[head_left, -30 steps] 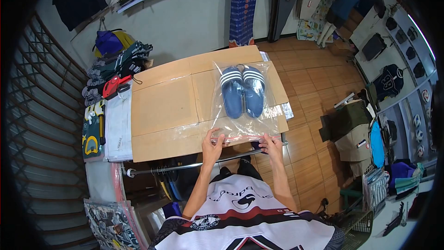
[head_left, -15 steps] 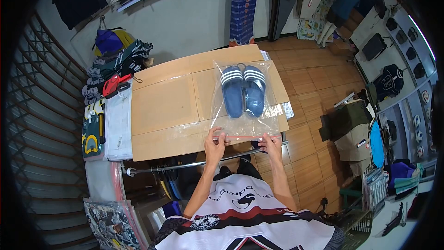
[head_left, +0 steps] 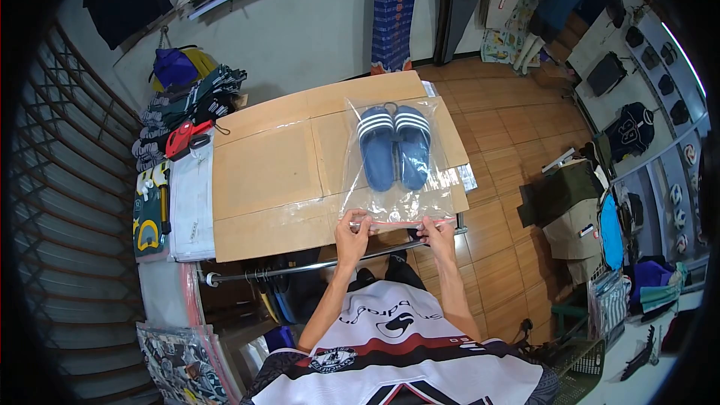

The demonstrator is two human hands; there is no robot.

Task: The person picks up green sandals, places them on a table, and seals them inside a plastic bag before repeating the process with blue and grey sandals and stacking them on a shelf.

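Observation:
A pair of dark blue slide sandals (head_left: 377, 157) with white stripes lies inside a clear zip bag (head_left: 442, 135). The bag rests flat on a sheet of brown cardboard (head_left: 266, 161), its red-edged opening toward me at the cardboard's near edge. My left hand (head_left: 352, 236) pinches the left part of that red strip between thumb and fingers. Farther right along the same strip, my right hand (head_left: 437, 234) grips it in a pinch too. Both hands are closed on the bag's edge, with the sandals beyond them.
To the left lie a white packaged stack (head_left: 192, 206), a red tape dispenser (head_left: 182, 139) and folded striped clothes (head_left: 195, 101). A metal rail (head_left: 300, 268) with hangers runs below the near edge. Folded trousers (head_left: 566, 195) are on the right, beyond the tiled floor (head_left: 495, 172).
Both hands have shifted slightly along the red strip, and the strip now bends a little between them. The bag and sandals stay in place.

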